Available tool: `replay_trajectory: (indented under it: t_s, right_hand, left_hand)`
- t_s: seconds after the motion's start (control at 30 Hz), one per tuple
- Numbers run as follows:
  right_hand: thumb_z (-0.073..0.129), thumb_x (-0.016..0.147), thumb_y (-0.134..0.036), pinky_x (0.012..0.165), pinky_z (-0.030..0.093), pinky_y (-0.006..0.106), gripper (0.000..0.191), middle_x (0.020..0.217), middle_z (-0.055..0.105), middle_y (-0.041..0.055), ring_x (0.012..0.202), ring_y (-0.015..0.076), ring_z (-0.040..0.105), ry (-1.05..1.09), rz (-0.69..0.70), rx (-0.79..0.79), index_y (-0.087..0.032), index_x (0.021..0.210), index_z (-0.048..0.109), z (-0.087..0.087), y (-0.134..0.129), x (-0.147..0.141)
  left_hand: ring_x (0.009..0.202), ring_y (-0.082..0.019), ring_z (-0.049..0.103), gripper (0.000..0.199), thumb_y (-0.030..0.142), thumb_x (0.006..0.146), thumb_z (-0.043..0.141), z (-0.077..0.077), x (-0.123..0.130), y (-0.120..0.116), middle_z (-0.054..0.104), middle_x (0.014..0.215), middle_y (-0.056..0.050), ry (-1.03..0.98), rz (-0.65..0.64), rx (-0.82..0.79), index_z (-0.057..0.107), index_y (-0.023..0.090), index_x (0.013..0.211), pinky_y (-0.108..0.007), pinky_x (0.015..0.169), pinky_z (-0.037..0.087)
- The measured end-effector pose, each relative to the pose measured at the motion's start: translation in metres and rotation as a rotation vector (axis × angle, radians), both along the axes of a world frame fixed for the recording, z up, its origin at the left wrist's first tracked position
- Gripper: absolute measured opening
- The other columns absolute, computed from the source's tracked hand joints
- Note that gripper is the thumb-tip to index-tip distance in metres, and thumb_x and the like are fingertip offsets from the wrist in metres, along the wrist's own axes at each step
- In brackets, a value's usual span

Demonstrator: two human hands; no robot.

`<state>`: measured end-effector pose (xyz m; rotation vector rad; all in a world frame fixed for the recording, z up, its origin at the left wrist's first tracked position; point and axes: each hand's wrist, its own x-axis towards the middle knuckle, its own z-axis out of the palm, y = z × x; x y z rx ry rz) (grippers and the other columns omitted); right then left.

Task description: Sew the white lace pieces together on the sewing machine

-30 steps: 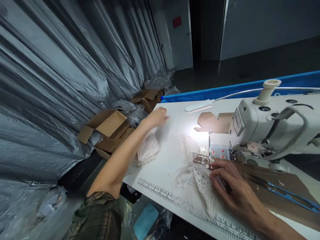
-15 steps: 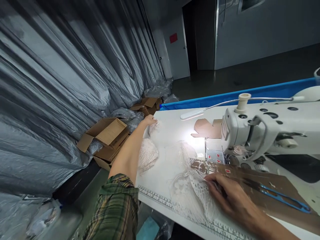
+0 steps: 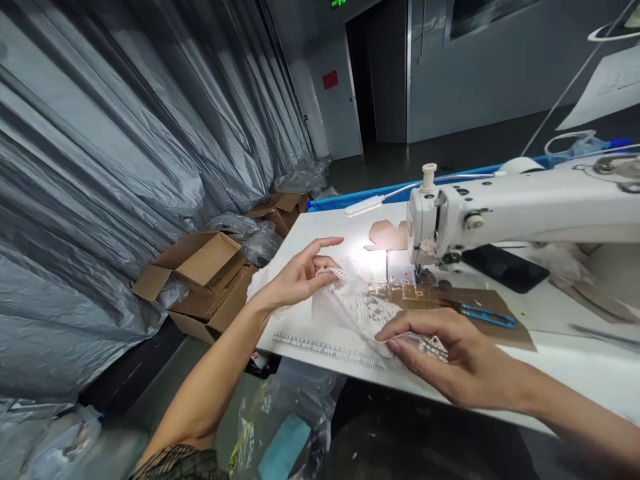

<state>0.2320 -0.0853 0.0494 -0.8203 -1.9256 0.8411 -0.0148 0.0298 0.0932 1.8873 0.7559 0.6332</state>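
White lace fabric (image 3: pixel 360 307) stretches between my two hands above the sewing table. My left hand (image 3: pixel 300 275) pinches its scalloped edge between thumb and fingers, with the index finger stretched out. At the lower right of the lace, my right hand (image 3: pixel 450 357) grips an edge between thumb and index finger; more lace shows under its fingers. Whether the lace is one piece or two I cannot tell. Further white lace on the table is partly hidden behind my left hand. To the right stands the white sewing machine (image 3: pixel 425 223), its needle area close to the lace.
Blue-handled thread snips (image 3: pixel 487 315) lie on a brown board (image 3: pixel 510 333). A black phone (image 3: pixel 505 268) rests under the machine arm. Pinkish cut pieces (image 3: pixel 385 235) lie behind the lit spot. A printed ruler (image 3: pixel 320 348) runs along the front edge. Open cardboard boxes (image 3: pixel 200 260) stand left.
My left hand has come back from the table's far left corner and now holds lace near the middle. My right hand has lifted its lace off the table. The view has shifted right.
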Motion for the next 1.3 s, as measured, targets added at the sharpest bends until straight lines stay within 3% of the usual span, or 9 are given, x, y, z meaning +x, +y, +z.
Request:
replay_trajectory:
  t_s: [0.2,0.33,0.43,0.7,0.9,0.97,1.03,1.13,1.3]
  right_hand:
    - [0.056,0.092,-0.023,0.073,0.050,0.024,0.019,0.089,0.073,0.0012,0.076,0.0151,0.067,-0.151,0.111,-0.074,-0.027,0.104,0.070,0.009,-0.050,-0.005]
    - [0.052,0.094,-0.020,0.074,0.048,0.024,0.022,0.094,0.072,0.0041,0.080,0.0152,0.065,-0.217,0.199,-0.112,-0.023,0.109,0.067,0.003,-0.069,-0.010]
    - [0.051,0.094,-0.019,0.072,0.046,0.023,0.020,0.093,0.071,0.0056,0.082,0.0147,0.064,-0.195,0.223,-0.143,-0.019,0.108,0.066,-0.002,-0.077,-0.013]
    - [0.053,0.094,-0.015,0.070,0.046,0.022,0.014,0.086,0.068,0.0037,0.074,0.0114,0.060,-0.051,0.116,-0.084,-0.016,0.103,0.064,-0.025,-0.085,-0.025]
    - [0.056,0.093,-0.013,0.063,0.047,0.022,0.015,0.083,0.068,0.0032,0.068,0.0112,0.060,0.087,-0.096,0.029,-0.017,0.106,0.061,-0.049,-0.090,-0.028]
    - [0.056,0.092,-0.012,0.068,0.050,0.025,0.015,0.089,0.067,0.0057,0.077,0.0138,0.062,0.091,-0.143,0.077,-0.018,0.105,0.061,-0.056,-0.091,-0.025]
    - [0.057,0.091,-0.013,0.086,0.050,0.034,0.013,0.106,0.064,0.0112,0.106,0.0211,0.059,0.043,-0.171,0.102,-0.019,0.102,0.063,-0.062,-0.094,-0.020]
    - [0.060,0.091,-0.015,0.102,0.042,0.044,0.008,0.123,0.057,0.0142,0.133,0.0279,0.041,0.025,-0.154,0.006,-0.019,0.096,0.065,-0.072,-0.097,-0.014]
    - [0.062,0.091,-0.019,0.087,0.050,0.036,0.007,0.103,0.064,0.0079,0.099,0.0189,0.060,0.207,-0.121,-0.246,-0.020,0.094,0.068,-0.093,-0.103,-0.011]
  left_hand:
    - [0.071,-0.012,0.066,0.050,0.028,0.084,0.070,-0.046,0.011,-0.042,0.071,0.093,-0.007,-0.109,-0.030,-0.011,0.057,0.022,0.132,-0.023,0.067,0.057]
    - [0.079,-0.017,0.068,0.017,0.029,0.085,0.069,-0.064,0.014,-0.052,0.073,0.095,-0.010,-0.129,-0.125,0.054,0.078,0.019,0.095,-0.026,0.069,0.058]
    - [0.082,-0.019,0.069,0.016,0.023,0.086,0.066,-0.069,0.016,-0.059,0.073,0.090,-0.011,-0.166,-0.201,0.102,0.079,0.018,0.078,-0.026,0.069,0.056]
    - [0.078,-0.018,0.067,0.012,0.025,0.084,0.068,-0.089,0.030,-0.081,0.072,0.083,-0.010,-0.288,-0.212,0.142,0.074,0.015,0.086,-0.028,0.070,0.054]
    - [0.073,-0.016,0.068,0.017,0.020,0.077,0.077,-0.119,0.035,-0.102,0.071,0.079,-0.005,-0.362,0.030,0.138,0.068,0.019,0.091,-0.025,0.066,0.056]
    - [0.076,-0.015,0.069,0.036,0.016,0.077,0.077,-0.127,0.034,-0.110,0.072,0.086,-0.003,-0.408,0.029,0.135,0.063,0.023,0.109,-0.024,0.066,0.057]
    - [0.078,-0.014,0.069,0.046,0.012,0.078,0.075,-0.132,0.034,-0.117,0.072,0.090,-0.003,-0.424,0.008,0.159,0.060,0.026,0.119,-0.023,0.067,0.057]
    - [0.078,-0.013,0.069,0.034,0.007,0.078,0.073,-0.139,0.034,-0.126,0.072,0.087,-0.002,-0.425,-0.034,0.209,0.067,0.025,0.107,-0.023,0.069,0.056]
    - [0.072,-0.013,0.068,0.022,0.001,0.080,0.066,-0.151,0.037,-0.138,0.071,0.080,-0.003,-0.386,-0.110,0.232,0.073,0.021,0.085,-0.022,0.061,0.054]
